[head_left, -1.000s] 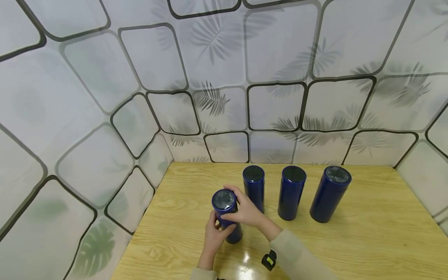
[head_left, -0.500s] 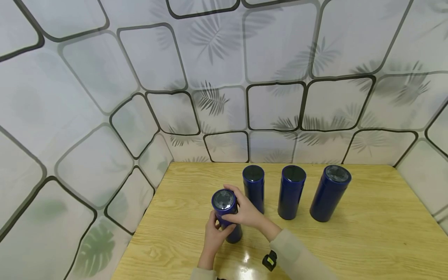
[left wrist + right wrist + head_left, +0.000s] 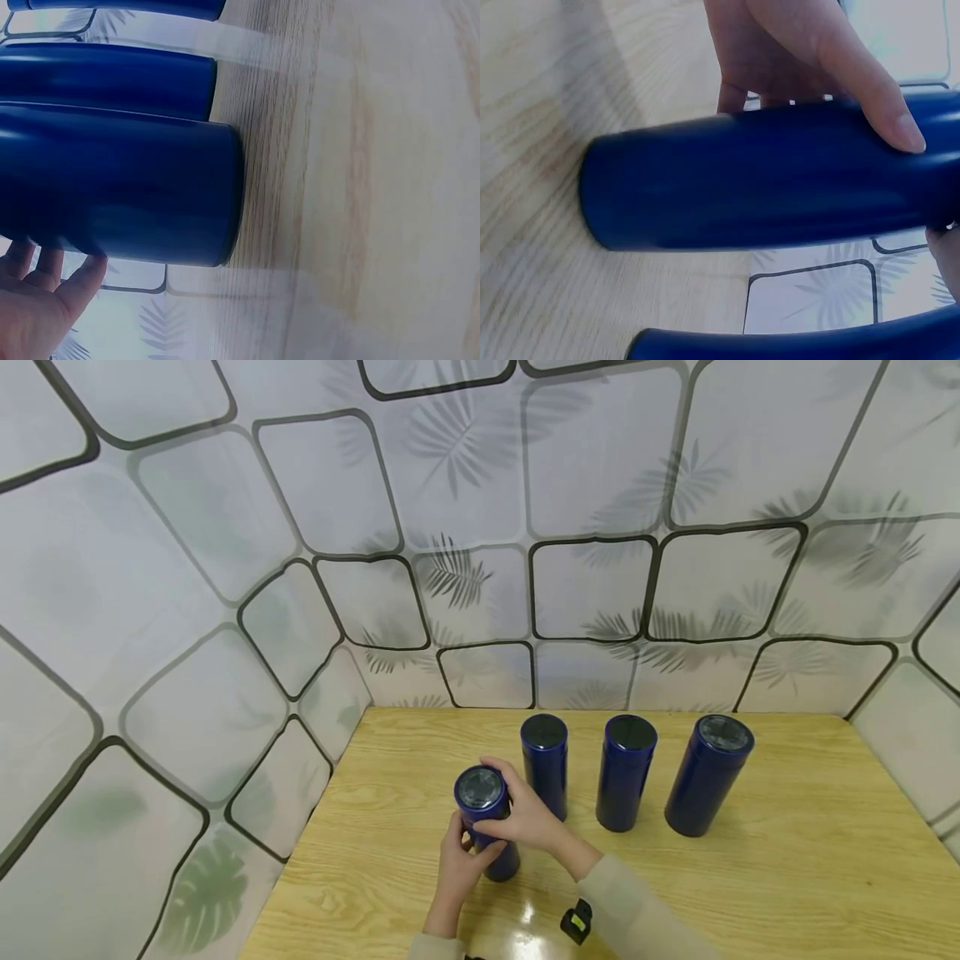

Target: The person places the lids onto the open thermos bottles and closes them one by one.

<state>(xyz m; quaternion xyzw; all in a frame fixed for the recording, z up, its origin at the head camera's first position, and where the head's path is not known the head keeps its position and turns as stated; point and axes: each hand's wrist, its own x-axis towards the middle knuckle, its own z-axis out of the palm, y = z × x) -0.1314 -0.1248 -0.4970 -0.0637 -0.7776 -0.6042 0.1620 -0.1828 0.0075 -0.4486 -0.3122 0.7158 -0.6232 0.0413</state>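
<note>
A dark blue cylindrical canister (image 3: 480,788) with a glossy black top stands upright on the wooden table, held by both hands. My left hand (image 3: 459,865) grips its middle, thumb in front and fingers around the left side. Higher up, my right hand (image 3: 528,815) holds it near the top, its thumb across the front and fingers behind. In the left wrist view, fingertips press against the side of the canister (image 3: 120,187). The right wrist view shows the left thumb (image 3: 904,131) lying along the canister (image 3: 765,184), whose base meets the table.
Three matching blue canisters stand in a row to the right: a near one (image 3: 546,772), a middle one (image 3: 624,785) and a far one (image 3: 705,785). Patterned cloth walls (image 3: 480,672) border the wooden table (image 3: 810,860). A small black device (image 3: 577,921) sits by the right sleeve.
</note>
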